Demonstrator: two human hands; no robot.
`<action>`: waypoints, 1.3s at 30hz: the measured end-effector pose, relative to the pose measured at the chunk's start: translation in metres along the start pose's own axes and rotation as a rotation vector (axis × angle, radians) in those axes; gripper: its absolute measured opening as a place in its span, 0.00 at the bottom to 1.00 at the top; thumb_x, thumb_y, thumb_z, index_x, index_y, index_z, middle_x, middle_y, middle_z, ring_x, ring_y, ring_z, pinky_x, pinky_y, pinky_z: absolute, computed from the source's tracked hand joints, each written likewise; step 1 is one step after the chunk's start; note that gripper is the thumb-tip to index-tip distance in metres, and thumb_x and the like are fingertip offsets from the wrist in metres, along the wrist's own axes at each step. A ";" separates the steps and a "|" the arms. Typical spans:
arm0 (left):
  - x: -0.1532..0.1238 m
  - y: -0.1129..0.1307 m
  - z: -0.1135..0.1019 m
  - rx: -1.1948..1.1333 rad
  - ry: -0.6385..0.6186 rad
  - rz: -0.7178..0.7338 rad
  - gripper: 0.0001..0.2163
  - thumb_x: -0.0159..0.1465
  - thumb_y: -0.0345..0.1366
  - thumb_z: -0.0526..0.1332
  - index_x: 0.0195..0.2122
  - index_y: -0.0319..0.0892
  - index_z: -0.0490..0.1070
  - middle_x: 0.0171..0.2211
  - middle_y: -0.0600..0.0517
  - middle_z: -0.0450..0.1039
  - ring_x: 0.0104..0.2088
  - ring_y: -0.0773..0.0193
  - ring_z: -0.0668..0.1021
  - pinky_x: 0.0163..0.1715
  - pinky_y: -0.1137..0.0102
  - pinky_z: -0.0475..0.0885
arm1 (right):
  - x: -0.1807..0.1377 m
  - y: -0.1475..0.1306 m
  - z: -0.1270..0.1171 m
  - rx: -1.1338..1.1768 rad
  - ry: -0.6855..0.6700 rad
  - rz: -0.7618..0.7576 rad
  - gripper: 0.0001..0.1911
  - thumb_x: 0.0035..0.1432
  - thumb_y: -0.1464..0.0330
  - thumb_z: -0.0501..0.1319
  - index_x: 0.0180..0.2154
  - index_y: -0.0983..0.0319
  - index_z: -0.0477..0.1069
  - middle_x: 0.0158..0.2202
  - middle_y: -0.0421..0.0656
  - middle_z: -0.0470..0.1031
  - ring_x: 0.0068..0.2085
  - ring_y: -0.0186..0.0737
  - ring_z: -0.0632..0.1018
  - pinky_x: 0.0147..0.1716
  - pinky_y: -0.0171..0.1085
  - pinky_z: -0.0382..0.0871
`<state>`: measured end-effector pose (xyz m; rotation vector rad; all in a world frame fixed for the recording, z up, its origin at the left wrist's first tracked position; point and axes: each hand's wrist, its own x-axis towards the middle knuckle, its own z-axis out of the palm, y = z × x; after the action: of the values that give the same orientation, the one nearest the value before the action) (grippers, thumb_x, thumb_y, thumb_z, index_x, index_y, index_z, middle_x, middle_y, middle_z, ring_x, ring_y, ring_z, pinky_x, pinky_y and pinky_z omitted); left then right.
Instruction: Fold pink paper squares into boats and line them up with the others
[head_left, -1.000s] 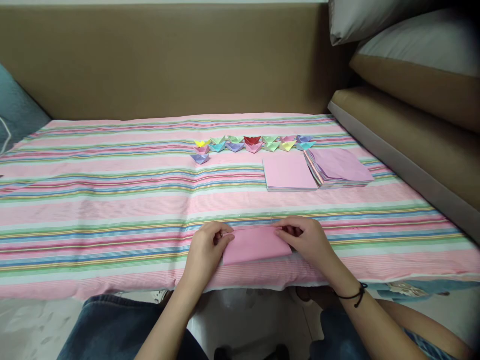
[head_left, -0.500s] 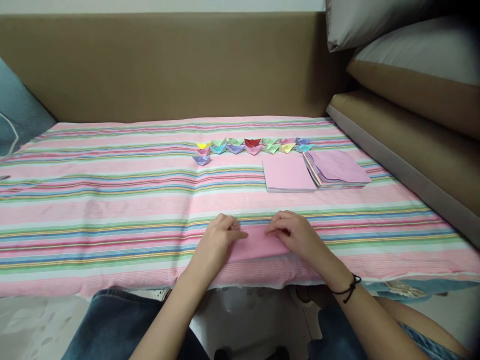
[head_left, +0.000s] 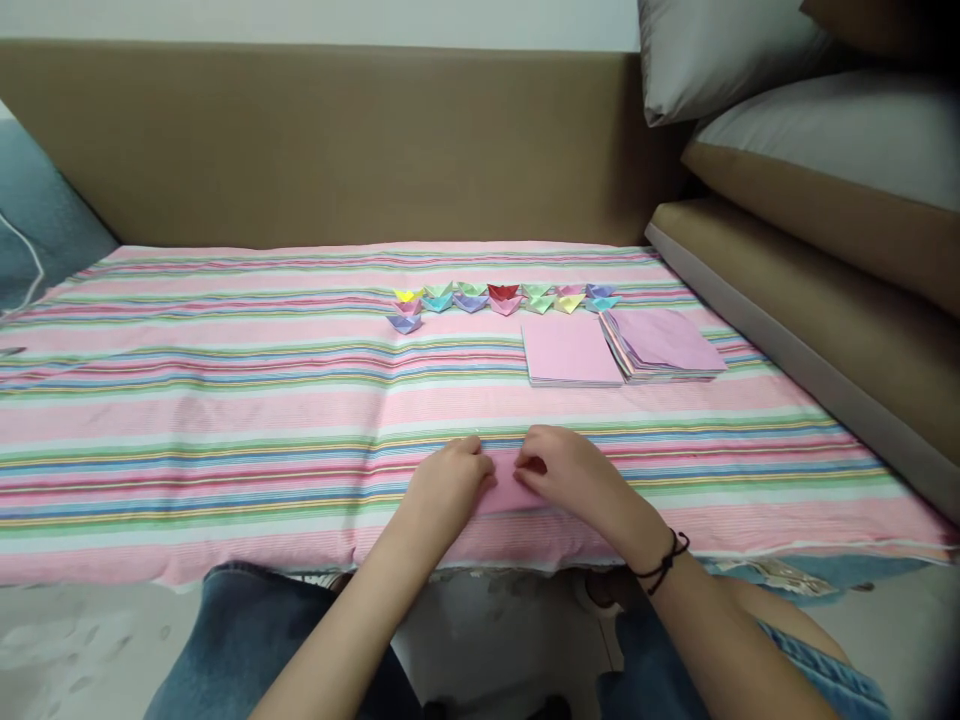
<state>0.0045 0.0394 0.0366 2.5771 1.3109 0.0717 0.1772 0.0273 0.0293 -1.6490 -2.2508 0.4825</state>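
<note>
A folded pink paper point(head_left: 508, 488) lies on the striped cloth point(head_left: 225, 420) near the front edge. My left hand point(head_left: 444, 485) presses on its left part with fingers curled. My right hand point(head_left: 571, 475) rests on its right part, fingertips pinched close to the left hand at the paper's middle. Most of the paper is hidden under both hands. A black cord bracelet point(head_left: 661, 560) circles my right wrist.
A row of small coloured folded paper boats point(head_left: 499, 297) sits farther back. Beside it lie a pink paper stack point(head_left: 570, 350) and a lilac-topped stack point(head_left: 664, 343). Brown cushions point(head_left: 810, 290) rise at the right, a brown backrest point(head_left: 337, 150) behind.
Both hands have slid inward along the pink paper until they nearly touch at its middle. The view has shifted slightly downward.
</note>
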 end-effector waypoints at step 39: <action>-0.014 0.003 0.009 -0.042 0.028 -0.027 0.16 0.52 0.38 0.68 0.42 0.41 0.72 0.39 0.48 0.69 0.40 0.56 0.72 0.38 0.65 0.67 | -0.011 0.001 0.020 0.058 0.032 -0.012 0.18 0.40 0.70 0.67 0.33 0.60 0.61 0.35 0.42 0.65 0.38 0.43 0.67 0.36 0.39 0.62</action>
<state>0.0001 0.0250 0.0298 2.5317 1.3396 0.1295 0.1728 0.0155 0.0101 -1.6019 -2.2013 0.5097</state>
